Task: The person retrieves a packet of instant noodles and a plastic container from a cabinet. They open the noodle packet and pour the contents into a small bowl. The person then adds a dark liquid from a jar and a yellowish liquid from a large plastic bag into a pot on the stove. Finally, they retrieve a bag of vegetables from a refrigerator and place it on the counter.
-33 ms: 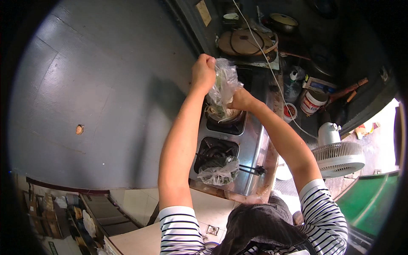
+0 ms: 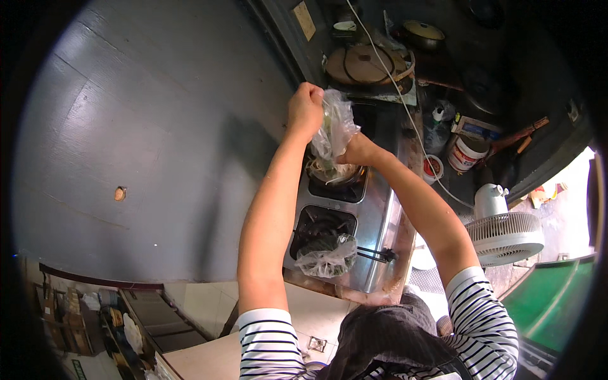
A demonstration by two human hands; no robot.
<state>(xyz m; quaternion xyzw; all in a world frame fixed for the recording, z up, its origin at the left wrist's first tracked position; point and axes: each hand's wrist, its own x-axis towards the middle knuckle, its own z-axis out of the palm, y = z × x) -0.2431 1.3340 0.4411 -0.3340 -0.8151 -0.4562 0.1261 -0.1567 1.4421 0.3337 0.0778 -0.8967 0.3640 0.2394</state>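
Note:
Both my hands hold up a clear plastic bag [image 2: 339, 123] over the far burner of the gas stove. My left hand [image 2: 306, 111] is closed on its upper left corner. Lower down on the right side, my right hand [image 2: 359, 149] grips the bag, its fingertips partly hidden. Green and whitish bits show through the plastic. Directly below, pale strands [image 2: 326, 171] that look like bean sprouts or noodles lie in a dark pan [image 2: 350, 180], mostly hidden by the bag and my hand. I cannot tell whether the bag touches the pan.
On the steel stove [image 2: 373, 215], a second plastic bag [image 2: 328, 256] with dark contents sits at the near burner, beside black chopsticks or thin handles [image 2: 375, 253]. A grey wall [image 2: 145, 126] borders the left. Rightward are a white tub [image 2: 467, 153], a red-filled cup [image 2: 432, 168], a fan [image 2: 503, 237] and a hanging cord [image 2: 411, 117].
Fewer green bits show at the bag's lower end, above the pan. My hands keep their grips, with barely any shift.

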